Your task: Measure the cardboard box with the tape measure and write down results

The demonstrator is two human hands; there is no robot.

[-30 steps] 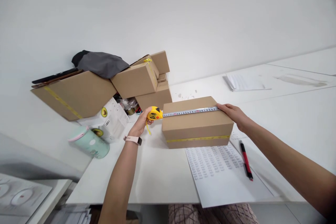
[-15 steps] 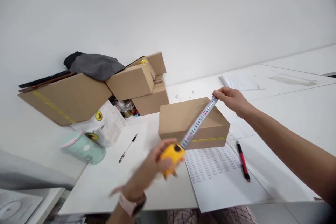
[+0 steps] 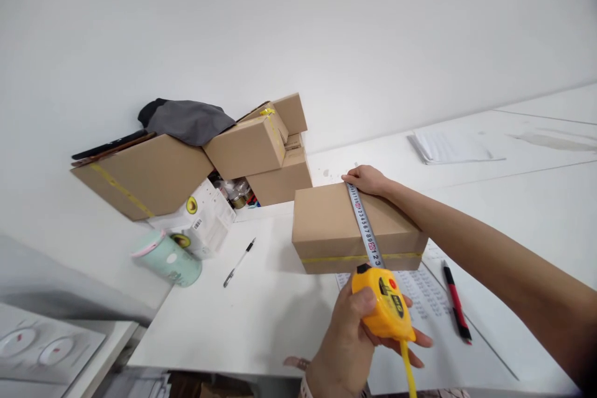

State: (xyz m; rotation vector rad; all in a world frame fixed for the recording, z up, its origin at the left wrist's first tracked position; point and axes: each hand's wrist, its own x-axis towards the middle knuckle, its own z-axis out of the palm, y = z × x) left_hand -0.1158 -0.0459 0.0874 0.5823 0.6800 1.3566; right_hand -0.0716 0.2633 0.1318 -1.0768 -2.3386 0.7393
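We see a white wall (image 3: 401,43) filling the upper part of the frame and, beneath it, a white desk (image 3: 209,329) extending from the lower left to the right edge. At left of centre, a large cardboard box (image 3: 144,174) with a yellow tape strip stands tilted, beside several stacked cardboard boxes (image 3: 245,149). Near the centre we find the closed cardboard box (image 3: 321,211), resting on the desk with yellow tape along its near face. A grey and black cloth (image 3: 191,121) is draped over the boxes at upper left. A printed sheet (image 3: 429,354) lies at lower right, partly under the closed cardboard box, and a stack of papers (image 3: 443,146) lies at upper right. Left of centre we note a white carton with avocado pictures (image 3: 209,217), and just in front of it a mint-green canister (image 3: 175,261) with a pink rim. At bottom centre, the left hand (image 3: 345,333) grips the yellow case of a tape measure (image 3: 387,308), its strap hanging down. The right hand (image 3: 370,180) pinches the far end of the blade (image 3: 362,221) at the box's far edge; the blade spans the top face and passes in front of the near face. We cannot tell whether it touches the cardboard throughout. A red and black pen (image 3: 456,301) lies at lower right, and a slimmer black-capped pen (image 3: 240,261) left of centre.
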